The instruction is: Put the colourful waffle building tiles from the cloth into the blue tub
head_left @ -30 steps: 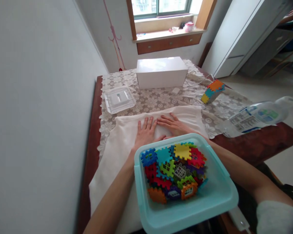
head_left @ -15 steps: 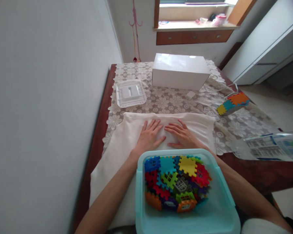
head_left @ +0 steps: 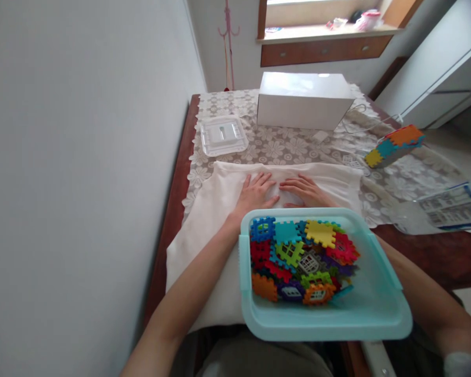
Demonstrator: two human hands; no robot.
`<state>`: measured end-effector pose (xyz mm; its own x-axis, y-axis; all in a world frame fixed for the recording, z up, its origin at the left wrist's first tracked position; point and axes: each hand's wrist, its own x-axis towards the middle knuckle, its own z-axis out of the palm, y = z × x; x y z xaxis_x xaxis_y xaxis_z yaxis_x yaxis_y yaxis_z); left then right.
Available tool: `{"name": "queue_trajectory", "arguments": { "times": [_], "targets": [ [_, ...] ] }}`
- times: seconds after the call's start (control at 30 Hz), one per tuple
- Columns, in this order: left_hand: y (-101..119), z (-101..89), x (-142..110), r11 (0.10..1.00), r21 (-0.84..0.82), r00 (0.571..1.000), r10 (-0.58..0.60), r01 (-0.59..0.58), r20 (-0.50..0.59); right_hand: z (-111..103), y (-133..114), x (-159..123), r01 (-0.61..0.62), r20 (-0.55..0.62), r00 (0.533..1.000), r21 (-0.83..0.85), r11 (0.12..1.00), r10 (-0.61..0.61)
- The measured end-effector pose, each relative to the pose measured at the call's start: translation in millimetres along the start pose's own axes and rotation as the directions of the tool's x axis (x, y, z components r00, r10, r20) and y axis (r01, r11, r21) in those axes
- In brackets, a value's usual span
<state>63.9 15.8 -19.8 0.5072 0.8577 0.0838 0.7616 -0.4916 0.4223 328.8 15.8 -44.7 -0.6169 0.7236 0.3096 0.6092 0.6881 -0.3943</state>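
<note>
A white cloth garment (head_left: pixel 208 235) lies spread over the near part of the table. My left hand (head_left: pixel 256 195) rests flat on its upper part, fingers spread. Beside it my right hand (head_left: pixel 306 191) lies palm down on the same cloth, fingers stretched toward the left; the thumb side is partly covered by a bin's rim. That light blue plastic bin (head_left: pixel 377 317) sits between my forearms, in front of my body, touched by neither hand. Colourful interlocking plastic tiles (head_left: pixel 304 262) fill its left and middle part.
At the table's back are a white box (head_left: pixel 304 102) and a clear plastic lid (head_left: pixel 224 136). On the right stand joined orange, blue and yellow tiles (head_left: pixel 394 146) and a lying clear plastic bottle (head_left: pixel 447 209). A wall (head_left: pixel 102 157) runs along the left.
The camera view has tilted down and shifted left, so the table and bin appear higher and further right. Both hands stay flat on the cloth.
</note>
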Motion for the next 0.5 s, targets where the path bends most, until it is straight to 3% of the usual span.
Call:
{"name": "queue_trajectory", "arguments": {
  "times": [0.33, 0.5],
  "targets": [
    [-0.3, -8.2, 6.1, 0.974, -0.208, 0.992, -0.103, 0.087, -0.067, 6.3, 12.1, -3.1, 0.087, -0.007, 0.996, -0.070, 0.994, -0.088],
    [-0.5, -9.4, 5.5, 0.967, -0.238, 0.991, -0.113, 0.092, -0.074, 3.4, 5.8, -2.6, 0.060, 0.000, 0.998, -0.056, 0.997, -0.060]
  ]
}}
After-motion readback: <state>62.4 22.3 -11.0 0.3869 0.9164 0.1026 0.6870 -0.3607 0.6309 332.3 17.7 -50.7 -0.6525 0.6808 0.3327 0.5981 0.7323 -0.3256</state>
